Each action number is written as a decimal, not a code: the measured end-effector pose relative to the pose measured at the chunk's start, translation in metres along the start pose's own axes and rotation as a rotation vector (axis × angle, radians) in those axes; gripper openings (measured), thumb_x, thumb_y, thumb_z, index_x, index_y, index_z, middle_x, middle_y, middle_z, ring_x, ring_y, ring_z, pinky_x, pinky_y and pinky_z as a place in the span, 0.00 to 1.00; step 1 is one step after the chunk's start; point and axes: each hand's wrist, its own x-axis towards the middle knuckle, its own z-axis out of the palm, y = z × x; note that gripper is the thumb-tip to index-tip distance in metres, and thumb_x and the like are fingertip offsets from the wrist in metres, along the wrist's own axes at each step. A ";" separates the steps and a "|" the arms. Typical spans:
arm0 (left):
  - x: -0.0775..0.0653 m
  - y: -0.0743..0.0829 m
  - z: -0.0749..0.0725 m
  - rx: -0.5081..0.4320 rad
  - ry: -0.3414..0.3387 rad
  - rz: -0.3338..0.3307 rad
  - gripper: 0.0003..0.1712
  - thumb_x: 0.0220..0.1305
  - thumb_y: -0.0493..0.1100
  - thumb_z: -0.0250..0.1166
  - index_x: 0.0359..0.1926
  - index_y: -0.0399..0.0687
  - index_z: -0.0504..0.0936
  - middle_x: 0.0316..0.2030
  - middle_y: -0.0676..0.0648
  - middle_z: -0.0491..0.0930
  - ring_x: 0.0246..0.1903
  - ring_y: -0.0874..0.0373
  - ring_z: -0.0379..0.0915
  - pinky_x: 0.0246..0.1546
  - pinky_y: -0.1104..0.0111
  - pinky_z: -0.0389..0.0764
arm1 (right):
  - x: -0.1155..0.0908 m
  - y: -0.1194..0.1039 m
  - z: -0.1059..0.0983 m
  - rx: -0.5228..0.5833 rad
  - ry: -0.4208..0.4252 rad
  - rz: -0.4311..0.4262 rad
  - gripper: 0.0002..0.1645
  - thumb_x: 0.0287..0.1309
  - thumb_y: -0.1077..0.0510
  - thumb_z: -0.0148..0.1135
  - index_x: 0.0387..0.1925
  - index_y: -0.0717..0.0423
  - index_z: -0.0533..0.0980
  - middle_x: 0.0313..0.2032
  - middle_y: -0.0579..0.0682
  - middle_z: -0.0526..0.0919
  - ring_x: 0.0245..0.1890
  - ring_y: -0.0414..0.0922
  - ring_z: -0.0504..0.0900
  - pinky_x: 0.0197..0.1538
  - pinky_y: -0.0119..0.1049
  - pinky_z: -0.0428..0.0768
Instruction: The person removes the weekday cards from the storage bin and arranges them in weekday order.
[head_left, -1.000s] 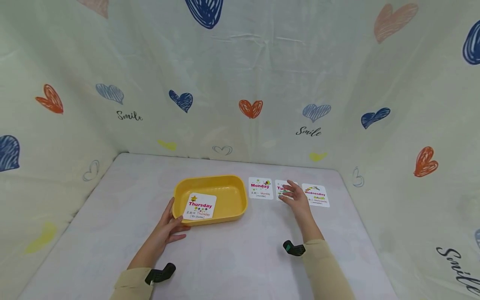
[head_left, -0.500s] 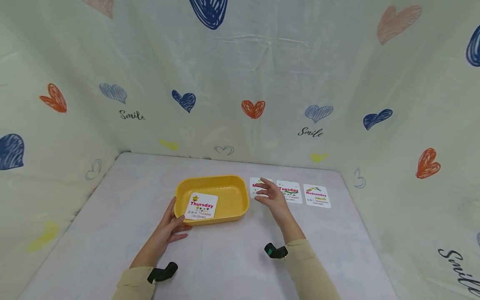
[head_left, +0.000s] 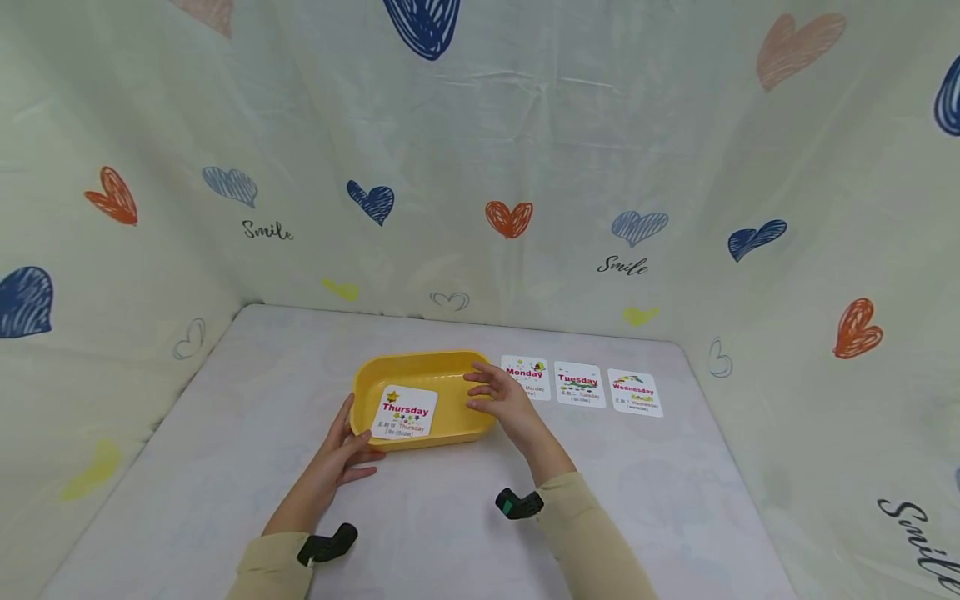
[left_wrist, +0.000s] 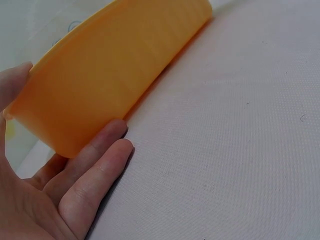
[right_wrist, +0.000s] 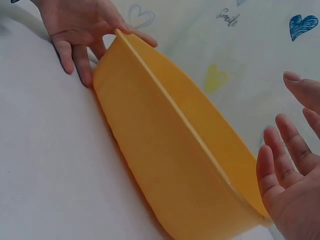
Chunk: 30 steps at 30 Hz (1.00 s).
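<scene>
We have one hand on the yellow tray (head_left: pixel 453 410), the other loose at its edge.
Our left hand (head_left: pixel 332 460) pinches the tray's rim at 8 o'clock, thumb on top, fingers against the outer wall; our right hand (head_left: pixel 517 414), holding nothing, hangs part-open at 3 o'clock, and we cannot tell whether it touches the rim. The Thursday card (head_left: pixel 404 413) lies inside the tray toward 8 o'clock; on the desk (head_left: pixel 420 533), beyond the tray's 3 o'clock side, lie the Monday card (head_left: pixel 536 375), Tuesday card (head_left: pixel 579 386) and Wednesday card (head_left: pixel 635 393). A low pass by the right hand could clip the rim and shove the tray; a tug by the left could tip it and slide the Thursday card.
</scene>
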 end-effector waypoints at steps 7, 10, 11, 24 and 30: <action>0.000 0.001 0.000 0.003 -0.012 -0.006 0.47 0.71 0.50 0.57 0.76 0.79 0.35 0.70 0.39 0.54 0.46 0.47 0.80 0.46 0.58 0.82 | 0.007 0.005 0.021 -0.010 -0.071 0.026 0.34 0.58 0.68 0.64 0.67 0.55 0.68 0.60 0.63 0.72 0.55 0.58 0.74 0.53 0.36 0.79; 0.000 0.001 -0.001 0.010 -0.017 -0.007 0.47 0.71 0.50 0.57 0.76 0.78 0.35 0.70 0.38 0.54 0.46 0.48 0.80 0.46 0.58 0.82 | 0.011 0.006 0.028 -0.034 -0.088 0.049 0.34 0.59 0.68 0.64 0.67 0.57 0.67 0.60 0.61 0.73 0.56 0.59 0.74 0.53 0.36 0.80; 0.000 0.001 -0.001 0.011 -0.017 -0.007 0.47 0.71 0.50 0.58 0.76 0.78 0.35 0.70 0.38 0.53 0.46 0.48 0.80 0.46 0.58 0.82 | 0.012 0.005 0.031 -0.047 -0.092 0.056 0.35 0.58 0.69 0.64 0.67 0.57 0.67 0.59 0.60 0.73 0.56 0.59 0.73 0.53 0.37 0.80; -0.002 0.003 0.000 0.012 -0.029 0.003 0.48 0.71 0.50 0.57 0.75 0.79 0.32 0.71 0.36 0.52 0.45 0.47 0.80 0.46 0.58 0.82 | 0.028 0.005 0.051 -0.251 -0.100 0.168 0.34 0.52 0.65 0.72 0.62 0.55 0.73 0.56 0.56 0.76 0.47 0.48 0.77 0.50 0.36 0.81; -0.003 0.002 -0.001 0.012 -0.033 0.009 0.47 0.72 0.50 0.56 0.76 0.78 0.33 0.70 0.36 0.53 0.46 0.46 0.80 0.47 0.57 0.82 | 0.032 0.005 0.054 -0.348 -0.096 0.237 0.34 0.52 0.62 0.72 0.62 0.50 0.74 0.57 0.54 0.73 0.46 0.47 0.76 0.51 0.36 0.80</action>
